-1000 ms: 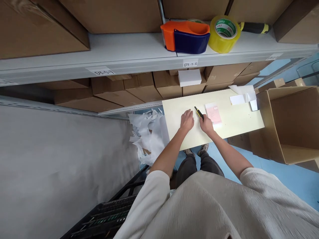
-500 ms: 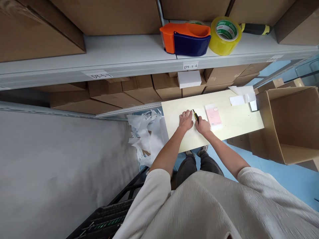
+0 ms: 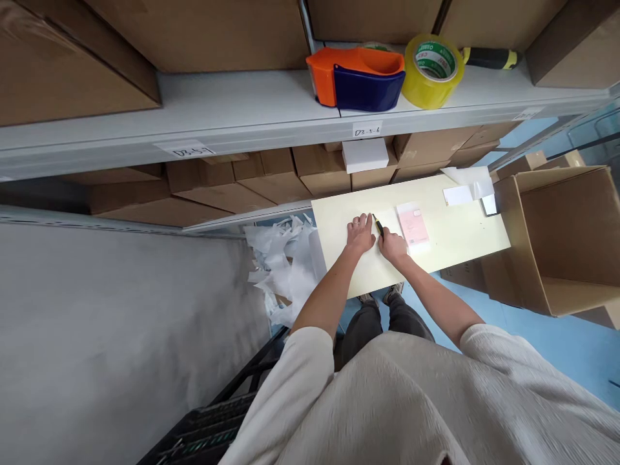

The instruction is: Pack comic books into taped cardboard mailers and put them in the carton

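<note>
My left hand lies with fingers spread on a pale sheet at the left part of the cream board. The sheet's outline is hard to make out against the board. In my right hand is a black and yellow utility knife, its tip pointing up and left beside my left fingers. Just right of the knife lies a pink and white flat packet. Farther right on the board are a white card, a crumpled translucent wrapper and a dark-edged flat item.
A shelf above the board bears an orange and blue tape dispenser, a yellow tape roll and a black-yellow handle. An open carton stands right. Scrap paper is piled left. A white box sits behind.
My right hand and the knife have shifted very slightly, with the blade tip still near my left fingers. The whole view has moved a little; the left hand stays in place.
</note>
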{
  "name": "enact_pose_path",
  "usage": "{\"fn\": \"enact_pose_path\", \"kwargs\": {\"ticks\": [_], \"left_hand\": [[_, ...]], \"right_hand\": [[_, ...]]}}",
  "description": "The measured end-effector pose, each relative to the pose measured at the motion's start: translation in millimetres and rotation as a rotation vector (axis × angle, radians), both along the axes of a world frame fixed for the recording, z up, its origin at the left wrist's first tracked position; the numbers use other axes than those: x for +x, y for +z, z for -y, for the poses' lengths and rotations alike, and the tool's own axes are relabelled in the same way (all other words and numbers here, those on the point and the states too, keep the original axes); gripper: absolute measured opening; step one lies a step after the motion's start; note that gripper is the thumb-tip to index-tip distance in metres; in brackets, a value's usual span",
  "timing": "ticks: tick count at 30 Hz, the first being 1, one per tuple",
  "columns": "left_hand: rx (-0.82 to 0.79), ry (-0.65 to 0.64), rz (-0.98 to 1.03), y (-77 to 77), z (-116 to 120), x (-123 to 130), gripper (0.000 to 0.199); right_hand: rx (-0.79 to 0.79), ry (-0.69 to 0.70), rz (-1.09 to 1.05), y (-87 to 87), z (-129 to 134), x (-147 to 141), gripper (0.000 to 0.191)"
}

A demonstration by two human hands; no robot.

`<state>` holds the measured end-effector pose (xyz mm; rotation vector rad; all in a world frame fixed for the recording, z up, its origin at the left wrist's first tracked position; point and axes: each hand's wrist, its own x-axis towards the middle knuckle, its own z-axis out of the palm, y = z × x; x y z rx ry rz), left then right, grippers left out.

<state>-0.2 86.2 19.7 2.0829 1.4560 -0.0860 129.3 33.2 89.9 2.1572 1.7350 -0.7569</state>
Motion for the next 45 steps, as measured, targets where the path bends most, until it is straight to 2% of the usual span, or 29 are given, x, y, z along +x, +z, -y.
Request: {"fn": "enact_pose_path", "kwargs": {"ticks": [5,15,21,24,27,36,43,45], "left_hand": [[-0.02,-0.032,-0.102,8.3,0.5,3.3,0.084],[0.015,0.005,-0.077,-2.5,6.5,3.3,0.084],[0.089,0.013,-0.023,0.8,17.3,-0.9,0.057],[0.098,0.001,-0.012,0.9,20.4,-2.8,0.05],[0.097,-0.003,-0.002,-0.2,23.2,-4.4,0.053],[0.101,-0.049,-0.011,2.9,37.8,-4.8,0.081],[0.096,-0.045,-0.039,6.9,52.7,-2.0,0.06],[0.088,-0.049,-0.045,6.6,55.3,-1.4,0.059]], "right_hand": [[-0.022,0.037,0.037,4.7,5.4,-0.1,0.035],[-0.052,0.057,0.057,12.3,26.9,1.8,0.034],[-0.071,0.039,0.056,14.7,44.5,2.9,0.033],[-0.078,0.035,0.059,14.5,52.7,3.8,0.033],[-0.08,0.039,0.066,14.9,60.8,4.9,0.033],[-0.081,0.048,0.077,11.7,83.8,10.0,0.033],[-0.092,0.05,0.088,13.4,96.1,11.4,0.033],[-0.092,0.051,0.089,14.4,99.8,11.4,0.033]]}}
